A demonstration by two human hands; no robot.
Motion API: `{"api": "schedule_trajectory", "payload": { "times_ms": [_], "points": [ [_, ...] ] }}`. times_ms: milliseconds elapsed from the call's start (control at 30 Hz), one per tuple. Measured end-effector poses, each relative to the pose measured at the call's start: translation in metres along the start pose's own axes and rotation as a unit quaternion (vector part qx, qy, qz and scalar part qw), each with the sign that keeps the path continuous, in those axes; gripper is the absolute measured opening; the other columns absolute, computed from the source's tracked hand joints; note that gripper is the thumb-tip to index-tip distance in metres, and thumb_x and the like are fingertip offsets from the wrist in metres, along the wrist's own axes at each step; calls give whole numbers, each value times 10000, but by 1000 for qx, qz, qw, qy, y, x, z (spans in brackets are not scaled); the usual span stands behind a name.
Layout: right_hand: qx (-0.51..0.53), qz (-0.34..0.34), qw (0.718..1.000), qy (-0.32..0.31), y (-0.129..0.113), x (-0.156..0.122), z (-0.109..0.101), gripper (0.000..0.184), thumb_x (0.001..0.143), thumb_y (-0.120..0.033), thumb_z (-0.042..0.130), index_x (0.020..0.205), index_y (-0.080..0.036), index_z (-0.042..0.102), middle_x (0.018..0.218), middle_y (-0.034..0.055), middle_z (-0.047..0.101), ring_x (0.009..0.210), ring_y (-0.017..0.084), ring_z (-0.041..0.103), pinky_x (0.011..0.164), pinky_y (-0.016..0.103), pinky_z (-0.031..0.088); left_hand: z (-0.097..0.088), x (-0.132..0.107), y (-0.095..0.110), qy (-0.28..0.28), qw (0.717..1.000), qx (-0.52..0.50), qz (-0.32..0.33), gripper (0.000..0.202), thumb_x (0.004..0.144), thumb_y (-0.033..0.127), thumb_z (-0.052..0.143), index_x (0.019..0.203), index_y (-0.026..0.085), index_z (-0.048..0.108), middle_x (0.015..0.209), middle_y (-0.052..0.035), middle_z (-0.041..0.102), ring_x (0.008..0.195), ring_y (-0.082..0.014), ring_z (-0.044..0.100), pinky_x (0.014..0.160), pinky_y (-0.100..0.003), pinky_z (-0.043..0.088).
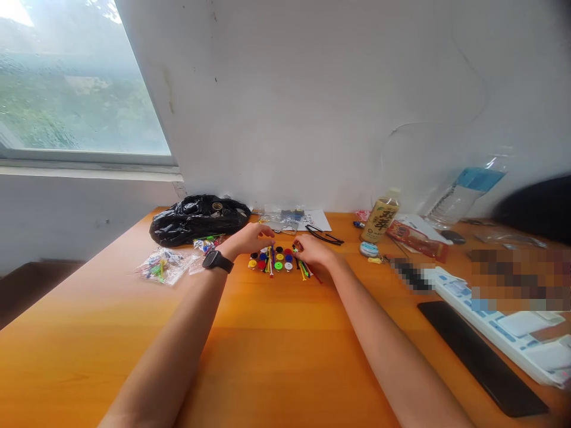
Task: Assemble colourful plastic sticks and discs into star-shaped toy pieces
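On the wooden table, small round coloured discs [279,257] lie in short columns: black, yellow, red, blue, green and white. Thin coloured sticks [270,261] lie in a bundle among them, and more sticks [304,271] fan out below my right hand. My left hand [250,238], with a black watch [218,260] on its wrist, hovers at the far left of the discs, fingers curved and apart, seemingly empty. My right hand [311,248] is at the right edge of the discs, fingertips pinched together; what they hold is too small to make out.
Left of the discs are clear plastic packets [163,266] and a black plastic bag [199,220]. Black glasses [324,235] lie behind my right hand. Farther right stand a drink bottle [380,216] and a round tin [369,249], with a white keyboard [495,324] and a black pad [479,355].
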State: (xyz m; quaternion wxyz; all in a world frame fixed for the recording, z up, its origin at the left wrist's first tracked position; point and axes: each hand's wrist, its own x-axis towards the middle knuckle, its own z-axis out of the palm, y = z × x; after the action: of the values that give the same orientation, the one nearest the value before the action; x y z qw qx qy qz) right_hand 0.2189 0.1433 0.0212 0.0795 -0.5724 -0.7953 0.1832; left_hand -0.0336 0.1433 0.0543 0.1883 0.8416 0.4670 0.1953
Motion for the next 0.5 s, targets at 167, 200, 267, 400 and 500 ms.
{"api": "schedule_trajectory", "payload": {
  "times_ms": [167,200,267,400,500],
  "points": [
    [3,-10,1000,0,-1,-1,-1,292,896,-313,771,1150,-189,697,1127,96,745,938,200,693,713,233,457,1,1,-2,-6,1000,2,-5,370,901,444,669,1130,181,791,1147,-101,775,976,-240,743,848,-290,577],
    [3,-11,1000,-1,0,-1,-1,289,891,-300,774,1146,-189,698,1128,95,742,937,200,692,714,234,457,2,1,-4,-7,1000,0,-4,371,902,446,666,1132,182,790,1148,-99,777,980,-241,741,847,-289,577],
    [4,-9,1000,-4,1,-1,-1,266,882,-269,772,1121,-181,697,1122,98,740,917,197,689,704,237,458,3,2,-6,-8,1000,-3,1,369,902,446,662,1131,185,788,1154,-94,778,989,-242,739,845,-289,576],
    [8,-2,1000,-8,6,3,2,238,866,-234,776,1078,-181,682,1139,93,737,932,192,685,722,234,469,3,3,-7,-10,1000,2,7,360,900,440,663,1116,182,790,1126,-94,787,1021,-250,734,861,-295,572],
    [17,2,1000,-14,9,6,3,254,865,-251,789,1082,-195,672,1153,80,739,975,187,690,748,222,480,3,3,-6,-15,1000,4,7,365,903,449,662,1117,182,791,1109,-94,791,1030,-252,734,864,-294,572]
  ]
}}
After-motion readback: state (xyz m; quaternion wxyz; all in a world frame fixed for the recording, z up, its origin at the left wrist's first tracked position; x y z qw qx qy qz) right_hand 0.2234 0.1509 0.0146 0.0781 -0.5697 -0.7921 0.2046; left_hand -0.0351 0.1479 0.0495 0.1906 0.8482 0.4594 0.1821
